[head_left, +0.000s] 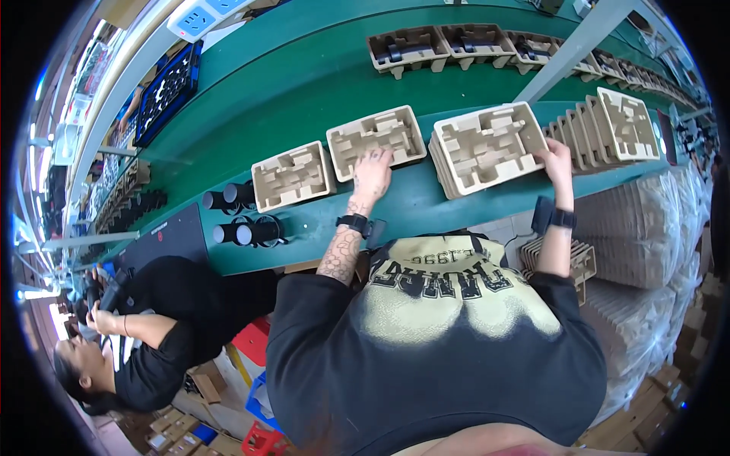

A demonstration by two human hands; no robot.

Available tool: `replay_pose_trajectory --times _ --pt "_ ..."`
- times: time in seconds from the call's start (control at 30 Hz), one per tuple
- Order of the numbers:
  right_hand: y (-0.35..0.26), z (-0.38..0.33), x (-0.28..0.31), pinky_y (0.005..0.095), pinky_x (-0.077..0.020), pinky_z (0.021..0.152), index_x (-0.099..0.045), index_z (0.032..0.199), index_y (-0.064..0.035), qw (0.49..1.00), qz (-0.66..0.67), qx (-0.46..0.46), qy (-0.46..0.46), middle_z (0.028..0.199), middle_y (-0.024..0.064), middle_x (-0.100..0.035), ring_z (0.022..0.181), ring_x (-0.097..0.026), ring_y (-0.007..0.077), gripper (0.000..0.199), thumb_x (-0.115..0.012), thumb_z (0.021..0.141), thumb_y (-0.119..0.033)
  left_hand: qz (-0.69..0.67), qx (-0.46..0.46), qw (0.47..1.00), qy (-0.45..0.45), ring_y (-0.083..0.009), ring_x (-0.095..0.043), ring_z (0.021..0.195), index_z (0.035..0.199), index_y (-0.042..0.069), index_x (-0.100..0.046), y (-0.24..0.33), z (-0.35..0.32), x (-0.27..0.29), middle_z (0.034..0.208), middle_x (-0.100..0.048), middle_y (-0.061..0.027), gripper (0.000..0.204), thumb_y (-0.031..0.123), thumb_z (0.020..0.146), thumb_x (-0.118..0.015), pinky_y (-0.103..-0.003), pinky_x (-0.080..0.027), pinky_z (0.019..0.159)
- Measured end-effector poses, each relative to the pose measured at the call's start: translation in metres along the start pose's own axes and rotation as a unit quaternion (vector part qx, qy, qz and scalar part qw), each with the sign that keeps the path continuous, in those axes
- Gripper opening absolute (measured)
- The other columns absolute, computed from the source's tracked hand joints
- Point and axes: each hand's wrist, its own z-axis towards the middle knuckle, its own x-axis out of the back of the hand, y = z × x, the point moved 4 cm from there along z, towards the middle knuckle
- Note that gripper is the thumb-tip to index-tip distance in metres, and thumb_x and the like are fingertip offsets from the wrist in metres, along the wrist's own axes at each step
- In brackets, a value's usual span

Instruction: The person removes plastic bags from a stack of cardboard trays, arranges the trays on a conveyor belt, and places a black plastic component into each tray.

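Observation:
My left hand (371, 173) reaches over the near rim of a beige moulded-pulp tray (407, 137), its fingers inside the edge and closed on it. Another such single tray (293, 176) stands to its left. To the right is a stack of the same trays (487, 144). My right hand (558, 159) grips the right edge of the top tray there, thumb over the rim. The moulded hollows of these trays hold nothing. Each wrist wears a black band with a small dark device.
Several black cylindrical parts (251, 230) stand left on the green bench. More nested trays (608, 133) lean at right. Along the far belt runs a row of trays holding black parts (411, 49). A grey post (578, 49) slants down. A co-worker (144, 334) sits left; wrapped tray stacks (631, 243) stand right.

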Motion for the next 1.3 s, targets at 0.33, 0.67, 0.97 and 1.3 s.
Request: replay_pose_trajectory --times 0.33,0.67,0.97,1.3 --pt "-0.02 -0.034 0.004 0.0187 -0.0436 0.055 -0.057 0.12 0.0032 0.993 0.015 -0.043 -0.11 0.078 0.0001 -0.064 0.064 -0.057 0.0062 0.05 -0.053 0.07 0.0 -0.311 0.154 0.938 -0.008 -0.0345 -0.06 0.074 0.099 0.01 -0.064 0.128 0.006 0.046 0.081 -0.065 -0.0108 0.021 0.024 0.082 -0.062 -0.039 -0.05 0.071" --pt "-0.072 -0.078 -0.01 0.0165 -0.046 0.066 -0.03 0.142 0.0034 0.95 0.218 0.009 -0.225 0.103 0.0058 -0.064 0.076 -0.06 0.0048 0.077 -0.054 0.069 0.008 -0.218 0.239 0.945 -0.048 -0.0035 -0.049 0.053 0.073 0.0 -0.065 0.122 0.0 0.127 0.056 -0.059 0.0029 0.022 0.019 0.085 -0.067 -0.023 -0.037 0.047" --pt "-0.089 -0.076 -0.009 0.0165 -0.0451 0.07 -0.029 0.143 0.0036 0.961 0.104 0.002 -0.255 0.102 0.0046 -0.064 0.08 -0.058 0.0044 0.072 -0.055 0.076 0.001 -0.318 0.255 0.912 0.046 -0.0024 -0.044 0.048 0.055 0.002 -0.053 0.149 -0.037 0.149 0.052 -0.052 0.0018 0.041 0.026 0.086 -0.066 -0.023 -0.03 0.042" --pt "-0.108 -0.05 -0.018 0.0185 -0.0461 0.069 -0.037 0.14 0.0028 0.958 0.172 0.093 -0.209 0.095 0.0031 -0.066 0.078 -0.059 0.0055 0.069 -0.061 0.075 -0.006 -0.523 0.225 0.813 0.12 -0.0053 -0.039 0.038 0.047 0.006 -0.047 0.13 -0.034 0.179 0.042 -0.044 0.003 0.049 0.027 0.086 -0.068 -0.022 -0.029 0.037"
